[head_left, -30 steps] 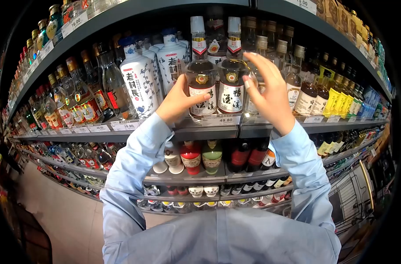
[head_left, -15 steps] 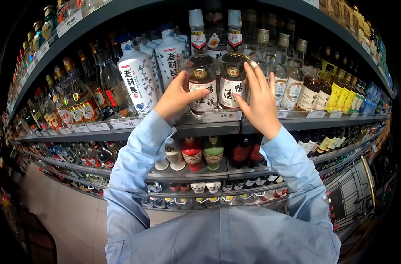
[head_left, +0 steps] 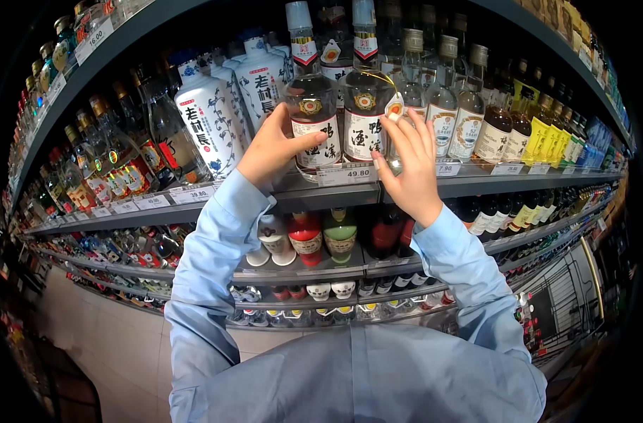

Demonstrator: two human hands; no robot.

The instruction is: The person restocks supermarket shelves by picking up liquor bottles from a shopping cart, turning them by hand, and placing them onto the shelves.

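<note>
Two clear liquor bottles with pale blue caps and white labels stand side by side at the shelf's front edge. My left hand (head_left: 272, 146) is around the left side of the left liquor bottle (head_left: 311, 106), its thumb across the label. By the right liquor bottle (head_left: 364, 106), my right hand (head_left: 411, 169) has its fingers stretched out and apart. The fingertips are at a small white tag (head_left: 395, 106) hanging from the bottle's neck on a gold cord. The thumb is close to the label's lower right edge; whether it touches cannot be told.
White-and-blue bottles (head_left: 207, 120) stand to the left, clear bottles (head_left: 443, 106) and yellow packs (head_left: 540, 144) to the right. A price strip (head_left: 347, 175) lines the shelf edge. Lower shelves hold red and green bottles (head_left: 340, 238). A shopping cart (head_left: 565, 303) is at lower right.
My right hand has shifted off the front of the right bottle to its right side, and the tag now shows. My left hand stays at the left bottle. The view has shifted slightly.
</note>
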